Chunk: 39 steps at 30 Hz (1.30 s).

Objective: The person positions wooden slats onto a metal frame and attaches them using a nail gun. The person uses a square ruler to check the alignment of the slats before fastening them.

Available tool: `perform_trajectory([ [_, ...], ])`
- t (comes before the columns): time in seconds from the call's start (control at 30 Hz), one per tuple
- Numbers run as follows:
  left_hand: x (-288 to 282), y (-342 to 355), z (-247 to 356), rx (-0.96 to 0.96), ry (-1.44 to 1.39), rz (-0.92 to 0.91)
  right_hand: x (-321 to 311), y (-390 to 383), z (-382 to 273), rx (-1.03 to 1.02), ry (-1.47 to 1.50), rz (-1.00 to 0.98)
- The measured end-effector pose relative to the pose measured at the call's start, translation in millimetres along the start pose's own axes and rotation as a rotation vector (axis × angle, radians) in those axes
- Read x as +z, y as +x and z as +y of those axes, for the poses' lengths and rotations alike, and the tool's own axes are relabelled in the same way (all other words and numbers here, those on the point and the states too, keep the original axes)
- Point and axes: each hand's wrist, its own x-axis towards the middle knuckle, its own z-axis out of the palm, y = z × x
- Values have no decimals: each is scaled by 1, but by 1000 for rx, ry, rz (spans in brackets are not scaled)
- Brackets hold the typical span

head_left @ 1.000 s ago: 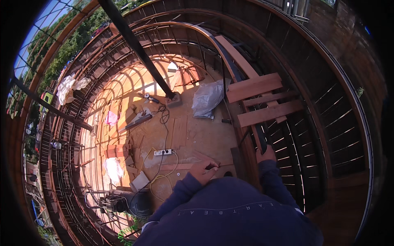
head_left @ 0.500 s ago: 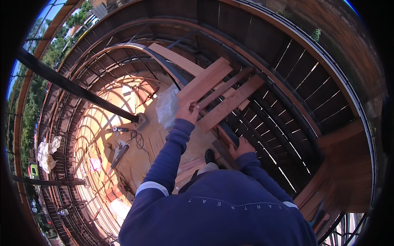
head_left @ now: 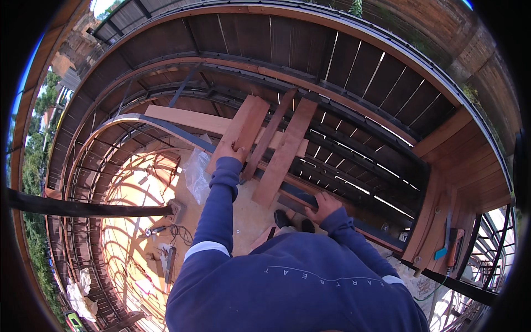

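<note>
My left hand (head_left: pixel 228 151) is closed around the near end of a wide reddish-brown wooden board (head_left: pixel 247 123), thumb on its top face. Beside that board lie a narrow wooden strip (head_left: pixel 272 130) and another flat board (head_left: pixel 289 146), roughly parallel. All three rest across a long paler plank (head_left: pixel 185 118) and the curved dark rail (head_left: pixel 191 136). Close to my body, my right hand (head_left: pixel 327 205) grips the dark rail, its fingers bent over the edge. Its fingertips are partly hidden.
A clear plastic sheet (head_left: pixel 194 178) hangs beside the rail. On the floor below lies a corded power tool (head_left: pixel 155 231). A dark pole (head_left: pixel 88 206) crosses at left. Slatted curved walls surround me; an orange-handled tool (head_left: pixel 454 249) and a teal-tipped tool (head_left: pixel 441 253) are at right.
My view has swung to the right, so the boards appear farther left and the tools at right show more plainly. My left hand stays on the wide board, my right on the rail.
</note>
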Motion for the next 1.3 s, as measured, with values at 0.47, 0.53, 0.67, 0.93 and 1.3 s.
perform_trajectory([
  [0.47, -35, -63, 145, 473, -1120, -264, -17, -28, 41, -60, 151, 140],
  [0.53, -12, -69, 187, 554, -1150, -347, -37, -60, 67, 72, 108, 249],
  [0.67, 48, -73, 275, 620, -1214, -524, -72, -133, 120, 329, -16, 421],
  [0.93, 203, -61, 433, 591, -1223, -789, -71, -200, 184, 450, -59, 572],
  [1.3, 289, -42, 505, 594, -1245, -848, -66, -210, 202, 410, 3, 537],
])
